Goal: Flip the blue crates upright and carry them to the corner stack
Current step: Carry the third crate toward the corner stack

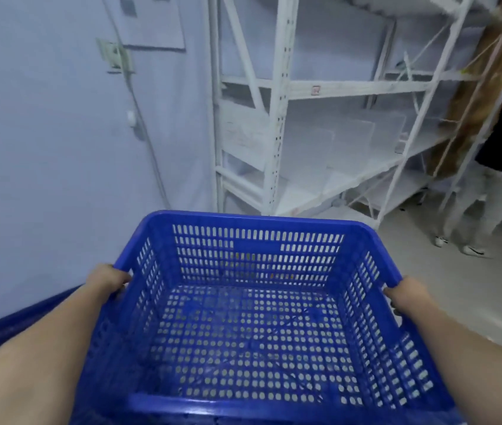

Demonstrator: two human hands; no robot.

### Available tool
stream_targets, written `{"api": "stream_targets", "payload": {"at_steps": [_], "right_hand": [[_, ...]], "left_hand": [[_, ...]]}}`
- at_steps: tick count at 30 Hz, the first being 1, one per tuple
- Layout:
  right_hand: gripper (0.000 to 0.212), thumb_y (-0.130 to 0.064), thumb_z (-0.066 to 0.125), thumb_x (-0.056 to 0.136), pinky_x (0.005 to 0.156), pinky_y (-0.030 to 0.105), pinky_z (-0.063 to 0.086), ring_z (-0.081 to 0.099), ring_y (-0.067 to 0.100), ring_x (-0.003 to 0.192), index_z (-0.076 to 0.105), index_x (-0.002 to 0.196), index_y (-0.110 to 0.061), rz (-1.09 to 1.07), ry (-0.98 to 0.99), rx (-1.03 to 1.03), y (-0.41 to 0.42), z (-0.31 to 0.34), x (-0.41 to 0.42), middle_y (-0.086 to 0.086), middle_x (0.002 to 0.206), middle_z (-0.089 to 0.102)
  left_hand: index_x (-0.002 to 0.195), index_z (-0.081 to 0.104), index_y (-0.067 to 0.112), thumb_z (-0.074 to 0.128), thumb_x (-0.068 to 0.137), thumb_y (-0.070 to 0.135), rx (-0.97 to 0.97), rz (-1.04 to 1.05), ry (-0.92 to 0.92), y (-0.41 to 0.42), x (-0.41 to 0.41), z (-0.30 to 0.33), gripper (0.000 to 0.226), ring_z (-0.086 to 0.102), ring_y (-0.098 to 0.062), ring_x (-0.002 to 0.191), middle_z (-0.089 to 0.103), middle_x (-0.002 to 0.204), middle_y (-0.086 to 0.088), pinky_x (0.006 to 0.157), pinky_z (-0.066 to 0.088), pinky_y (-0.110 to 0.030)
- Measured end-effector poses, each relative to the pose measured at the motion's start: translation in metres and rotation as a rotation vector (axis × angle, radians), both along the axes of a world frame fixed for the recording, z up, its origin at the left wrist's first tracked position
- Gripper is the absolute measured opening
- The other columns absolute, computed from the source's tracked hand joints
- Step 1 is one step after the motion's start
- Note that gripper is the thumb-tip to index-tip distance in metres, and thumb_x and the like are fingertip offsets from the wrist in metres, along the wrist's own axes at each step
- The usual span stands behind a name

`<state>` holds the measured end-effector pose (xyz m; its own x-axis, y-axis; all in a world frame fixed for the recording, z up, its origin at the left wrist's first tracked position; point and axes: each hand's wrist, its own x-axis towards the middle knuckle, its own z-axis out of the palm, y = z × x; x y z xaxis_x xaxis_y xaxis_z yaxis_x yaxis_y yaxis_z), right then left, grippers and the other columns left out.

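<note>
Blue perforated crate (pixel 252 317) upright, open side up, carried in front of the body above the floor (pixel 446 289). Left grip (pixel 107 282) clamped on the left rim, fingers curled over the edge. Right grip (pixel 404 294) clamped on the right rim, fingers wrapped beneath and mostly hidden. Both forearms extended forward, roughly level, flanking the crate walls. More blue plastic (pixel 7 329) low at left, beside the left forearm. White metal shelving (pixel 277 118) ahead against the wall (pixel 44 133). Another person (pixel 501 167) standing at right near the shelving.
</note>
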<state>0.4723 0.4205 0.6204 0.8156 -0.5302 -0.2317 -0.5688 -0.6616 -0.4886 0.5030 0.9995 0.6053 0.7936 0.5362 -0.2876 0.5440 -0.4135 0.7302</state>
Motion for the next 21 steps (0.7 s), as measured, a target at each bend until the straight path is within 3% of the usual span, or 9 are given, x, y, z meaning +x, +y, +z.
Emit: {"api": "stream_targets", "payload": {"at_steps": [2, 5, 9, 12, 16, 21], "right_hand": [[0.014, -0.018, 0.060, 0.081, 0.074, 0.046, 0.059, 0.068, 0.036, 0.073, 0.056, 0.072, -0.009, 0.078, -0.015, -0.003, 0.041, 0.002, 0.018, 0.019, 0.077, 0.069], [0.015, -0.016, 0.063, 0.080, 0.071, 0.048, 0.059, 0.068, 0.038, 0.071, 0.060, 0.076, -0.001, 0.160, -0.045, 0.009, 0.106, 0.006, 0.046, 0.022, 0.077, 0.069], [0.020, -0.020, 0.063, 0.079, 0.067, 0.037, 0.059, 0.069, 0.028, 0.056, 0.059, 0.066, -0.006, 0.271, -0.075, -0.015, 0.203, 0.014, 0.069, 0.016, 0.067, 0.071], [0.016, -0.020, 0.060, 0.081, 0.069, 0.035, 0.057, 0.068, 0.025, 0.053, 0.061, 0.072, -0.008, 0.348, -0.086, 0.008, 0.282, 0.020, 0.077, 0.012, 0.062, 0.069], [0.025, -0.021, 0.058, 0.083, 0.056, 0.028, 0.045, 0.061, 0.021, 0.055, 0.058, 0.062, -0.008, 0.462, -0.072, -0.047, 0.377, 0.023, 0.089, 0.008, 0.056, 0.063], [0.025, -0.027, 0.060, 0.084, 0.064, 0.031, 0.049, 0.066, 0.026, 0.067, 0.064, 0.082, -0.003, 0.566, -0.049, -0.043, 0.473, 0.009, 0.116, 0.014, 0.072, 0.067]], "left_hand": [[0.076, 0.062, -0.010, 0.065, 0.080, 0.003, 0.035, 0.068, 0.000, 0.040, -0.027, 0.007, 0.013, 0.050, -0.025, 0.047, 0.056, 0.054, -0.018, 0.052, 0.047, -0.031], [0.075, 0.057, -0.005, 0.059, 0.082, -0.002, 0.028, 0.178, -0.028, 0.098, -0.063, 0.018, 0.008, 0.046, -0.024, 0.042, 0.053, 0.052, -0.015, 0.038, 0.042, -0.023], [0.065, 0.053, -0.005, 0.058, 0.080, -0.005, 0.011, 0.301, -0.047, 0.186, -0.111, 0.023, 0.016, 0.046, -0.025, 0.042, 0.052, 0.043, -0.015, 0.059, 0.045, -0.036], [0.064, 0.052, -0.006, 0.058, 0.081, -0.006, 0.030, 0.379, -0.039, 0.251, -0.143, 0.022, 0.018, 0.045, -0.023, 0.038, 0.052, 0.041, -0.014, 0.052, 0.041, -0.031], [0.082, 0.056, -0.010, 0.061, 0.081, -0.005, -0.001, 0.490, -0.046, 0.331, -0.177, 0.017, 0.007, 0.043, -0.024, 0.046, 0.051, 0.052, -0.015, 0.058, 0.040, -0.036], [0.082, 0.055, -0.009, 0.062, 0.082, -0.003, -0.011, 0.583, -0.001, 0.405, -0.209, 0.003, 0.010, 0.042, -0.025, 0.045, 0.049, 0.049, -0.015, 0.061, 0.040, -0.036]]}}
